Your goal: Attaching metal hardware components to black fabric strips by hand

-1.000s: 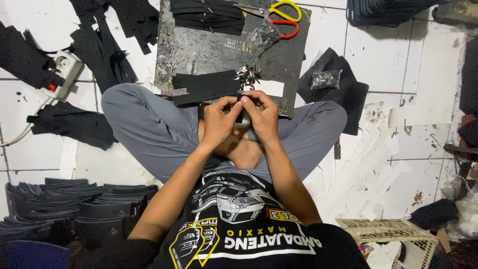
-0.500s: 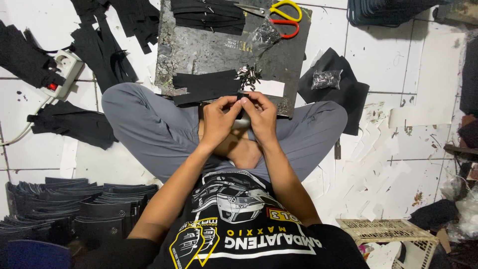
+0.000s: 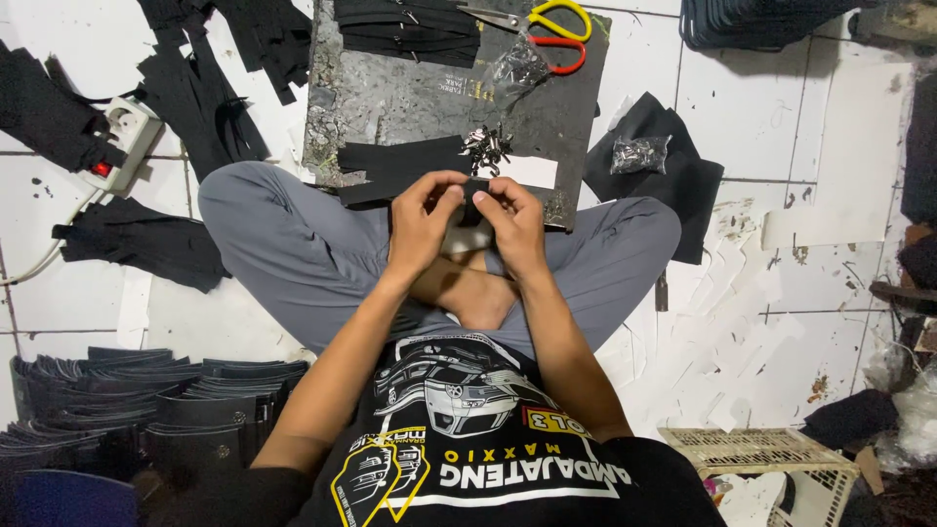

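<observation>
You have a small black strap (image 3: 475, 195) pinched between your two hands, just over your crossed legs. It is thin, dark and mostly hidden by your fingers.

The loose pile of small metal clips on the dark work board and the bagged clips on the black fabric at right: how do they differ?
The loose pile of small metal clips lies bare on the dark work board, just beyond both hands. The bagged clips sit sealed in clear plastic on black fabric, off the board, further right. Both look like shiny silver hardware.
</observation>
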